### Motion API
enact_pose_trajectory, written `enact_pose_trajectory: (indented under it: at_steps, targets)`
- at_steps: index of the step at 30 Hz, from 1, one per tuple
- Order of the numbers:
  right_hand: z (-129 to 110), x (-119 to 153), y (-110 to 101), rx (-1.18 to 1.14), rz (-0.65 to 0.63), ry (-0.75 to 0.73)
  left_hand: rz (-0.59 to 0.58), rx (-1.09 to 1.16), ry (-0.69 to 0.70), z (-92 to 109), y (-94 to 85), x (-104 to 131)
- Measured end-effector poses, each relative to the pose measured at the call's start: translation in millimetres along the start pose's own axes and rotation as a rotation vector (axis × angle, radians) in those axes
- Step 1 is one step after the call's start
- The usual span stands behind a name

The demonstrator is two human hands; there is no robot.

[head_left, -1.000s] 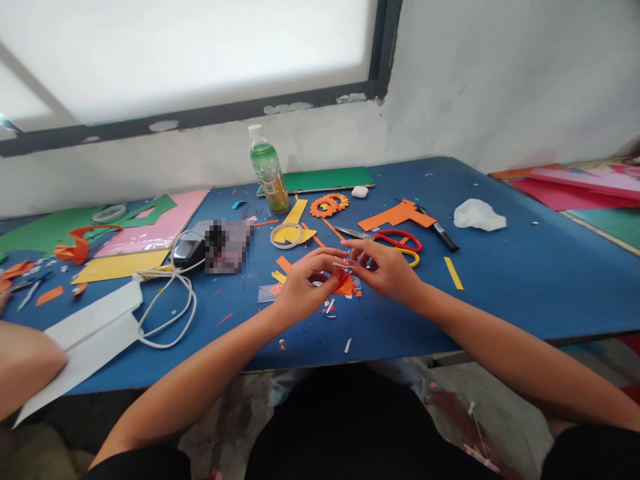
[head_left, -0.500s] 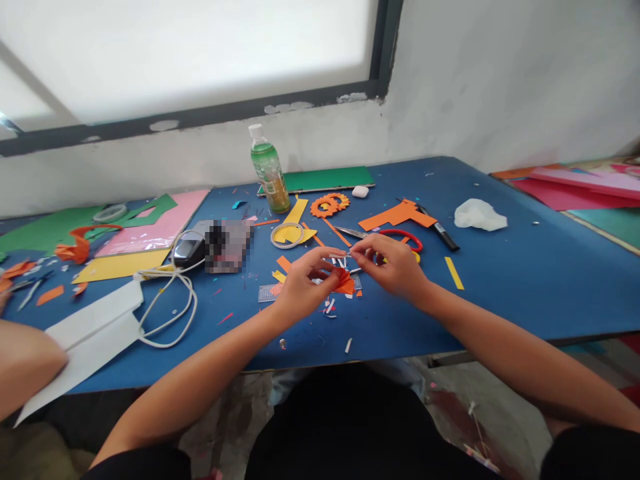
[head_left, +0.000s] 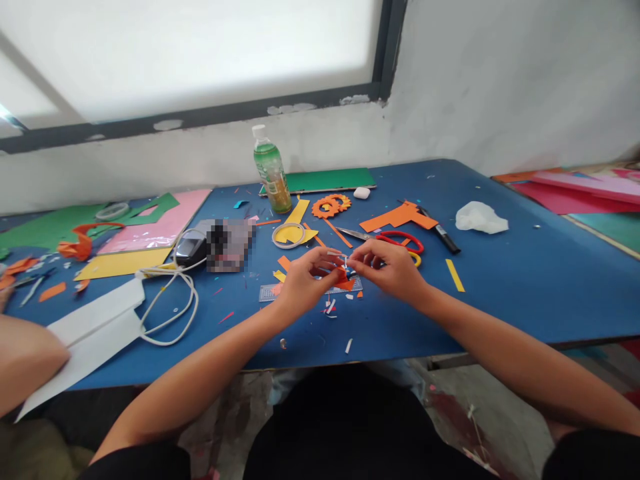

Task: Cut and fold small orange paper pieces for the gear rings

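My left hand (head_left: pixel 311 280) is closed on a folded piece of orange paper (head_left: pixel 345 283), pinched between thumb and fingers above the table. Close beside it, my right hand (head_left: pixel 383 263) pinches a small white strip (head_left: pixel 346 262) at the fingertips, near the top of the orange paper. Scissors with red and yellow handles (head_left: pixel 400 240) lie just behind the right hand. Under the hands is a clear ruler (head_left: pixel 269 293), partly hidden, with small white paper scraps (head_left: pixel 331 307) around it.
A drink bottle (head_left: pixel 273 175) stands near the wall. Behind my hands lie a tape roll (head_left: pixel 274 241), orange gear-shaped cutouts (head_left: pixel 325 207), orange paper (head_left: pixel 385 217) and a black marker (head_left: pixel 447 238). On the left are a white cable (head_left: pixel 193 307), white paper (head_left: pixel 100 333) and another person's arm (head_left: pixel 27 363).
My right fingertips have shifted slightly and the white strip now points more upright by the orange paper. The left hand keeps its hold. The view has moved a little.
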State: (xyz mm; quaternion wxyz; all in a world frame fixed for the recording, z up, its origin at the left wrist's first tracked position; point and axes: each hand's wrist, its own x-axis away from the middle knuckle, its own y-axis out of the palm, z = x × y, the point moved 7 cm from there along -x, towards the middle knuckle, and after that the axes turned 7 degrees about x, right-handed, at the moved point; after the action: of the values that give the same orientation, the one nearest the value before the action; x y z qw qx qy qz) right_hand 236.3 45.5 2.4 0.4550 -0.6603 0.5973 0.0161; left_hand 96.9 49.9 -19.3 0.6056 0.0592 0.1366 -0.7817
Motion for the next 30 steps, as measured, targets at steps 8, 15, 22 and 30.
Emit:
enact_pose_trajectory:
  at_steps: [8, 15, 22, 30]
  targets:
    - [-6.4, 1.3, 6.3, -0.001, -0.093, -0.063, 0.052, 0.032, -0.017, -5.2, -5.6, -0.7]
    - [-9.9, 2.8, 5.4, 0.078, -0.069, -0.148, 0.027, 0.096, -0.049, -5.6, -3.7, -1.1]
    - [-9.0, 5.0, 2.7, 0.15, -0.01, -0.172, 0.017, 0.114, -0.054, -3.3, -0.9, -1.3]
    - [-6.9, 5.7, 3.3, 0.178, -0.009, -0.146, 0.034, 0.06, -0.048, -1.5, -3.0, -0.8]
